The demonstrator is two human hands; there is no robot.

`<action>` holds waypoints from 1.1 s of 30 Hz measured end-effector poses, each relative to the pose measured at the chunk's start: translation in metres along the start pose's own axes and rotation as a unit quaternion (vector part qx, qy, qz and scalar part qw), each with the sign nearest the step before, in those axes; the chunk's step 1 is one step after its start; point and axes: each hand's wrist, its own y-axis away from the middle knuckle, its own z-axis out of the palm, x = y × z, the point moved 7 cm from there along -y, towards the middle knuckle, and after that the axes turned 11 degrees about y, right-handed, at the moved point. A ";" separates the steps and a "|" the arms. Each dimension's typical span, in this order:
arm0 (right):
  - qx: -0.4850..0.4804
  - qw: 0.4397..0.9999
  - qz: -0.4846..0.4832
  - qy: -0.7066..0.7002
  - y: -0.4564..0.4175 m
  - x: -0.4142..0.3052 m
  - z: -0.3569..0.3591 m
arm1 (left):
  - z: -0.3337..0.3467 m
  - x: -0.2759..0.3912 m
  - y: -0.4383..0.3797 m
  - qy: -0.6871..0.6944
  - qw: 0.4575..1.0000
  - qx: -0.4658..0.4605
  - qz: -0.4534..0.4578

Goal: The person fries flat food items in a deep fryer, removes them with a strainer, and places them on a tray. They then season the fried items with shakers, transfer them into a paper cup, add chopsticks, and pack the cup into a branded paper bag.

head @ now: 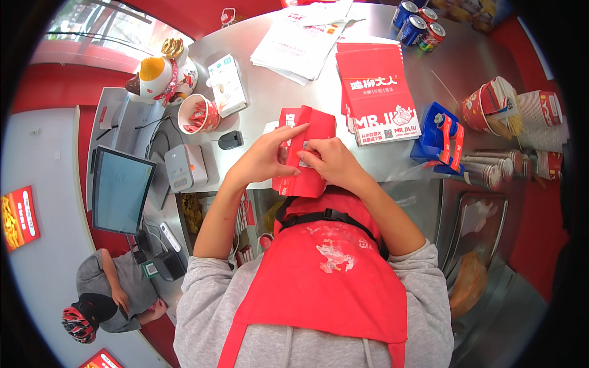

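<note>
Before me at the counter's front edge is a red paper food bag (pixel 322 120) with white print and a raised fold down its middle. My left hand (pixel 262 158) lies across its left side, index finger stretched over the top and thumb lower down on the fold. My right hand (pixel 333 158) grips the paper near the middle with curled fingers and thumb. Part of a printed code shows between the hands. Both palms hide some of the bag. Beyond my right hand lies a stack of flat red paper bags (pixel 379 92).
White paper bags (pixel 294 46) lie on the steel counter (pixel 271 99). Left are a cup of red sachets (pixel 200 115), a black mouse (pixel 230 140), a printer (pixel 185 168) and a monitor (pixel 123 188). Right are a blue tape dispenser (pixel 430 133), shakers (pixel 483 172) and cans (pixel 416 27). A person (pixel 115 290) stands left.
</note>
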 end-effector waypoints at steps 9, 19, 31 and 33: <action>0.029 0.947 0.219 0.232 0.026 0.060 -0.031 | 0.000 0.008 0.002 -0.058 0.996 0.016 0.063; 0.610 0.745 0.181 0.198 0.211 0.074 -0.188 | -0.001 0.046 0.009 -0.407 0.899 0.023 0.160; 0.585 0.770 0.196 -0.160 0.218 0.137 -0.211 | 0.035 0.049 -0.021 -0.387 0.880 0.139 0.237; 0.603 0.762 0.201 -0.121 0.233 0.137 -0.189 | 0.038 0.047 -0.023 -0.376 0.882 0.143 0.247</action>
